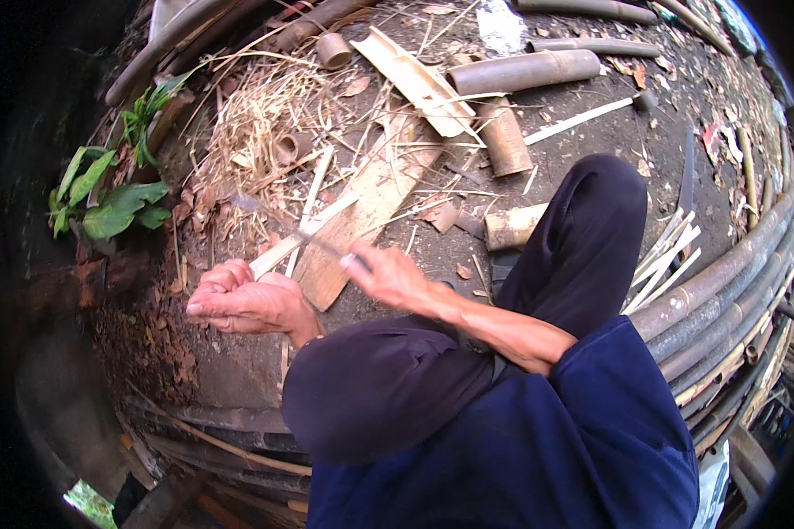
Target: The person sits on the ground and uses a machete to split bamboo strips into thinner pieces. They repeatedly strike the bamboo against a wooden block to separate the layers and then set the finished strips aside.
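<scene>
My left hand (pixel 243 302) is closed around a thin pale bamboo strip (pixel 304 232) that runs up and to the right from the fist. My right hand (pixel 382 273) is closed on a knife (pixel 322 244) whose blade lies across the strip just above the left hand. Under both hands a flat wooden board (pixel 375 198) lies on the dirt. My knees in dark trousers (pixel 582 238) fill the lower middle.
Cut bamboo tubes (pixel 525 70) and split pieces (pixel 415 79) lie scattered ahead with dry shavings (pixel 265 115). Long bamboo poles (pixel 732 300) are stacked at the right, with thin white strips (pixel 670 260) beside my knee. Green leaves (pixel 106 203) grow at the left.
</scene>
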